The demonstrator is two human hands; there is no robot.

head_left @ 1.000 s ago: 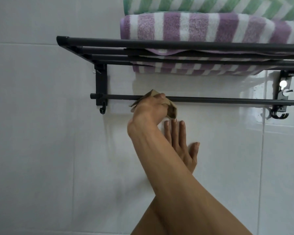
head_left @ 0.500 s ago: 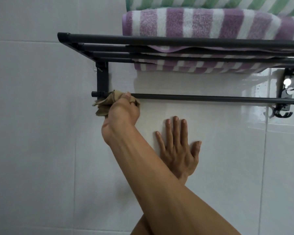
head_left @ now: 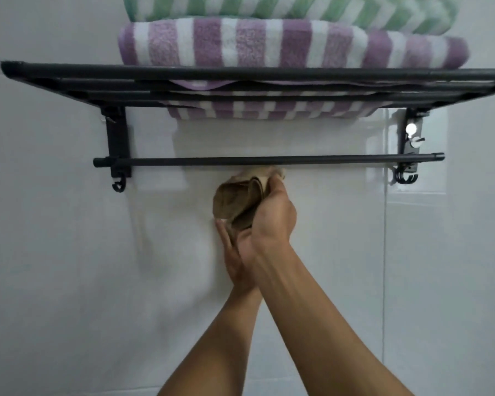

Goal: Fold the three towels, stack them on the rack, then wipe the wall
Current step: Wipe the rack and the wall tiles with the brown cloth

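A folded purple-and-white striped towel (head_left: 269,44) lies on the black wall rack (head_left: 240,74), with a green-and-white striped towel (head_left: 269,7) stacked on top of it. Below the rack's lower bar (head_left: 326,160), my right hand (head_left: 272,221) grips a crumpled brown cloth (head_left: 235,201) and presses it against the white tiled wall (head_left: 69,252). My left hand (head_left: 233,255) rests flat on the wall just under the cloth, its fingers straight and partly hidden behind my right hand.
Black hooks hang at both ends of the rack, a left hook (head_left: 117,185) and a right hook (head_left: 403,178). A vertical tile joint (head_left: 385,267) runs down the wall to the right of my arms.
My right hand has swept the brown cloth from the bar's left end rightward to below its middle. My left hand stays flat on the wall. The view has shifted left.
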